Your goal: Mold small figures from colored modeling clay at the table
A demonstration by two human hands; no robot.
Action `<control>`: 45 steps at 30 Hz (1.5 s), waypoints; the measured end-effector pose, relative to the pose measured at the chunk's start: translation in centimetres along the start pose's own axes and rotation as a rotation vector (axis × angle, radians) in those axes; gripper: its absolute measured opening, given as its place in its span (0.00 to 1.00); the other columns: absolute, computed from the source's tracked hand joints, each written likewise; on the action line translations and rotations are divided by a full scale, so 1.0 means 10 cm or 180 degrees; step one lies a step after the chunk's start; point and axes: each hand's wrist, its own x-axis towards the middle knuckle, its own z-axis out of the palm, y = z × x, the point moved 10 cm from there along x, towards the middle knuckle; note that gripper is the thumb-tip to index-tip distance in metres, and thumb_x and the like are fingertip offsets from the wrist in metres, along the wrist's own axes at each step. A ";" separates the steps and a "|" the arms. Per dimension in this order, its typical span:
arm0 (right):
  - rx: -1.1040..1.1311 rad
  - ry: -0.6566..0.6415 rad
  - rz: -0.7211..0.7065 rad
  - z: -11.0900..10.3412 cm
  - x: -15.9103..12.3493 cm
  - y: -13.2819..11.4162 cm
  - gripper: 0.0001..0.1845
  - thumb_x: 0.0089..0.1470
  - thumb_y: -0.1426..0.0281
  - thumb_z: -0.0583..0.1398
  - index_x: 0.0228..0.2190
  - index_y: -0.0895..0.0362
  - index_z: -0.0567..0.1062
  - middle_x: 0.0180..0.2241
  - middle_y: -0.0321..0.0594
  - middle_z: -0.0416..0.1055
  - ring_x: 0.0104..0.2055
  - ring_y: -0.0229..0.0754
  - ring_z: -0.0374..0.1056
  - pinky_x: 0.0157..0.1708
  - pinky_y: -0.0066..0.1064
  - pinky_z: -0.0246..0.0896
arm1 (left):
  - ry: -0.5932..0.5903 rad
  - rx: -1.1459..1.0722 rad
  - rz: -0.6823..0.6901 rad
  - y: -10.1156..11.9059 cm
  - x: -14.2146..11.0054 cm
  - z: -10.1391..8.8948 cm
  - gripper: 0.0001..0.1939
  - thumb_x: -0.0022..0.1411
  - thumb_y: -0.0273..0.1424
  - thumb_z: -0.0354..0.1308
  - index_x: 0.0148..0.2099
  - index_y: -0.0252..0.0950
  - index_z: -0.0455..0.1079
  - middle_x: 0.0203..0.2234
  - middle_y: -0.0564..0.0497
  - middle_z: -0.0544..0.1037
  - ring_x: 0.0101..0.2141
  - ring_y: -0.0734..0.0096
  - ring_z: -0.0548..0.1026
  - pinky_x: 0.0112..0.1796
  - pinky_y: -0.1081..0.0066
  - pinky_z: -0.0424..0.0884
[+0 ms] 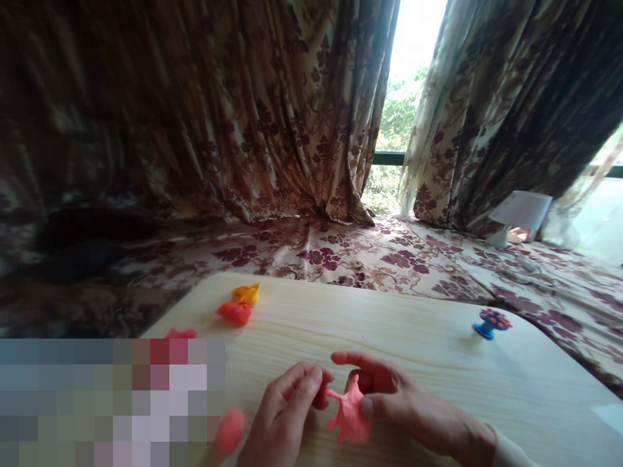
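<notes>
A flattened piece of pink modelling clay (351, 418) with ragged, pointed edges hangs between my two hands above the pale wooden table. My right hand (396, 392) grips its right side between thumb and fingers, the index finger stretched out to the left. With thumb and fingertips, my left hand (292, 402) pinches a thin strand pulled out from the clay's upper left. Left of my left wrist is a rounded pink lump (230, 431), slightly blurred.
Red clay (235, 314) and yellow clay (247, 294) lie at the table's (360, 318) back left. A blue stemmed clay piece with red dots (491, 323) stands at the right. Beyond are a lamp (520, 211) and curtains (292, 117). The lower left is pixelated.
</notes>
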 end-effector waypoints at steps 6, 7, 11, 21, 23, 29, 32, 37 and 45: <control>-0.0077 0.0078 -0.0035 -0.01 0.00 -0.02 0.31 0.41 0.64 0.65 0.49 0.55 0.67 0.29 0.33 0.67 0.34 0.39 0.65 0.38 0.32 0.56 | -0.0460 -0.0228 -0.0152 -0.08 0.04 0.12 0.17 0.50 0.45 0.57 0.30 0.35 0.71 0.21 0.53 0.73 0.27 0.70 0.69 0.31 0.73 0.63; -0.0078 0.0072 -0.0046 -0.01 0.00 -0.01 0.31 0.41 0.64 0.65 0.49 0.55 0.67 0.29 0.33 0.67 0.33 0.38 0.64 0.38 0.32 0.56 | -0.0499 -0.0201 -0.0112 -0.06 0.04 0.13 0.17 0.51 0.45 0.57 0.29 0.34 0.71 0.20 0.53 0.72 0.27 0.71 0.69 0.31 0.73 0.63; -0.0089 0.0089 -0.0056 -0.02 0.01 -0.01 0.31 0.42 0.64 0.65 0.49 0.56 0.66 0.28 0.33 0.67 0.33 0.38 0.64 0.37 0.31 0.56 | -0.0520 -0.0057 -0.0005 -0.02 0.03 0.15 0.16 0.51 0.43 0.57 0.24 0.34 0.68 0.20 0.53 0.71 0.26 0.72 0.67 0.32 0.74 0.62; -0.0064 0.0047 -0.0050 -0.02 0.01 0.00 0.28 0.44 0.67 0.64 0.48 0.56 0.67 0.28 0.32 0.65 0.31 0.36 0.62 0.34 0.29 0.55 | -0.0846 0.0187 0.0214 0.07 0.01 0.22 0.15 0.54 0.43 0.54 0.29 0.35 0.68 0.21 0.54 0.68 0.27 0.71 0.65 0.32 0.73 0.60; -0.0056 0.0007 -0.0058 0.00 0.01 0.00 0.28 0.44 0.67 0.63 0.49 0.56 0.66 0.28 0.33 0.65 0.31 0.36 0.62 0.35 0.29 0.55 | -0.0945 0.0359 0.0295 0.13 -0.02 0.25 0.16 0.55 0.42 0.52 0.24 0.36 0.64 0.20 0.56 0.64 0.26 0.73 0.63 0.31 0.73 0.59; -0.0143 -0.0016 0.0049 0.04 0.00 -0.01 0.31 0.42 0.66 0.65 0.49 0.56 0.66 0.27 0.32 0.65 0.32 0.36 0.63 0.35 0.29 0.55 | -0.0996 0.0612 0.0244 0.12 -0.05 0.31 0.15 0.56 0.39 0.50 0.21 0.37 0.58 0.18 0.57 0.59 0.24 0.74 0.59 0.28 0.74 0.57; -0.0154 -0.0031 0.0051 0.06 0.01 -0.01 0.30 0.42 0.67 0.65 0.49 0.56 0.66 0.27 0.32 0.65 0.31 0.35 0.62 0.34 0.29 0.55 | -0.1014 0.0754 0.0197 0.08 -0.05 0.31 0.14 0.56 0.38 0.49 0.21 0.38 0.56 0.17 0.58 0.59 0.23 0.75 0.58 0.27 0.73 0.56; -0.0155 -0.0030 0.0062 0.06 0.01 0.01 0.30 0.43 0.67 0.64 0.49 0.55 0.66 0.27 0.32 0.65 0.30 0.35 0.62 0.32 0.28 0.55 | -0.0971 0.0844 0.0191 0.04 -0.03 0.30 0.13 0.56 0.36 0.49 0.22 0.38 0.56 0.17 0.58 0.58 0.23 0.75 0.58 0.26 0.74 0.56; -0.0075 -0.0085 0.0006 0.03 0.01 0.05 0.29 0.44 0.69 0.64 0.50 0.54 0.66 0.28 0.32 0.66 0.30 0.34 0.63 0.32 0.27 0.55 | -0.0925 0.0678 0.0172 0.06 -0.07 0.30 0.14 0.55 0.38 0.50 0.21 0.38 0.58 0.17 0.57 0.59 0.23 0.74 0.59 0.26 0.74 0.57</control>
